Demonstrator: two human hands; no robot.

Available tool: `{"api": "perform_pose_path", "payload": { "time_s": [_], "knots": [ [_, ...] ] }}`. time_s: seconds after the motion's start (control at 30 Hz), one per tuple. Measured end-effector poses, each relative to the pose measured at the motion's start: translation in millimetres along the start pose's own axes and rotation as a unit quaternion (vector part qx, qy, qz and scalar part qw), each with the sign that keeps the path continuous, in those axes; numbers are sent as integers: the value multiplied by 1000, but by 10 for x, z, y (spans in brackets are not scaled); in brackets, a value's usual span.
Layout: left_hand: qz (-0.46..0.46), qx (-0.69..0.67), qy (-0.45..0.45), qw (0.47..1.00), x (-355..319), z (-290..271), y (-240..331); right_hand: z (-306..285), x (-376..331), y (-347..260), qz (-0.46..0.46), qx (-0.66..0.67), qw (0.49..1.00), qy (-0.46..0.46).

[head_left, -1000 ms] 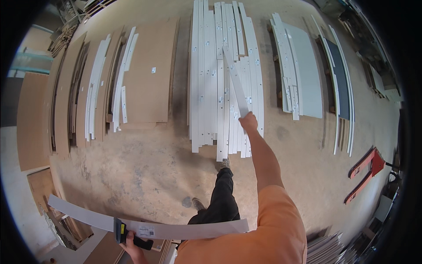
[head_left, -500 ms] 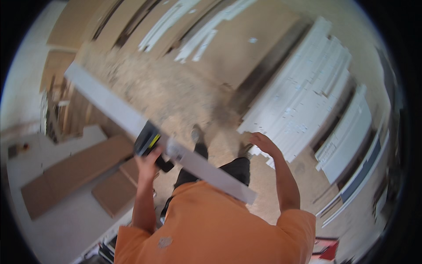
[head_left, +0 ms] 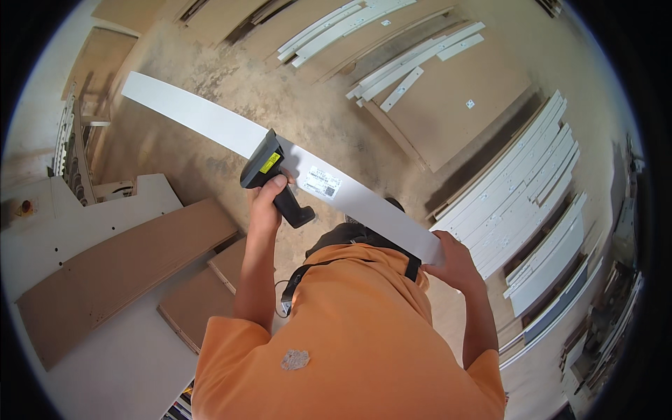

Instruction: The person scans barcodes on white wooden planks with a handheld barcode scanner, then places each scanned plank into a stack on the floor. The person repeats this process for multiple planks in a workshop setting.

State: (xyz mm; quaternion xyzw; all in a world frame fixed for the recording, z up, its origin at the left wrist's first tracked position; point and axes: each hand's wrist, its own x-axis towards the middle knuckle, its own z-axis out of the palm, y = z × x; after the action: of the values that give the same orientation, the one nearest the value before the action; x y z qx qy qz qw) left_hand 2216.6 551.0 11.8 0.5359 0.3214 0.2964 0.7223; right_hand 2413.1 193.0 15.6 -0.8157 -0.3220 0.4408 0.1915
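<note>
White panel strip (head_left: 210, 119): long, narrow, flat board with a smooth pale face, held in the air above the concrete floor (head_left: 308, 112), running from upper left down to lower right across the person's front; it looks bowed, though the lens bends straight edges. One small white label (head_left: 320, 183) with dark print is stuck on its face near the middle.

Brown boards (head_left: 133, 259): flat on a white surface at far left, lying below the strip's raised end.

Left hand (head_left: 266, 203): closed around the grip of a black handheld scanner (head_left: 274, 180) with a yellow tag, its head lying against the strip just left of the label.

Right hand (head_left: 455, 262): fingers closed on the strip's lower right end, carrying it.

White panels (head_left: 532, 203): stacked in rows on the floor at right, well apart from the strip; a large brown sheet (head_left: 448, 105) lies beyond them.
</note>
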Motion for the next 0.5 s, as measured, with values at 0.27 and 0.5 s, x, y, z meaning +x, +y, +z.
{"api": "perform_pose_path", "payload": {
  "time_s": [0.27, 0.5],
  "knots": [
    [1, -8, 57, 998, 1150, -644, 1, -136, 1950, -428, -79, -76, 994, -13],
    [14, 34, 238, 971, 2181, -1259, 674, -673, 4167, -1641, -207, -143, 961, -110]
  ]
}}
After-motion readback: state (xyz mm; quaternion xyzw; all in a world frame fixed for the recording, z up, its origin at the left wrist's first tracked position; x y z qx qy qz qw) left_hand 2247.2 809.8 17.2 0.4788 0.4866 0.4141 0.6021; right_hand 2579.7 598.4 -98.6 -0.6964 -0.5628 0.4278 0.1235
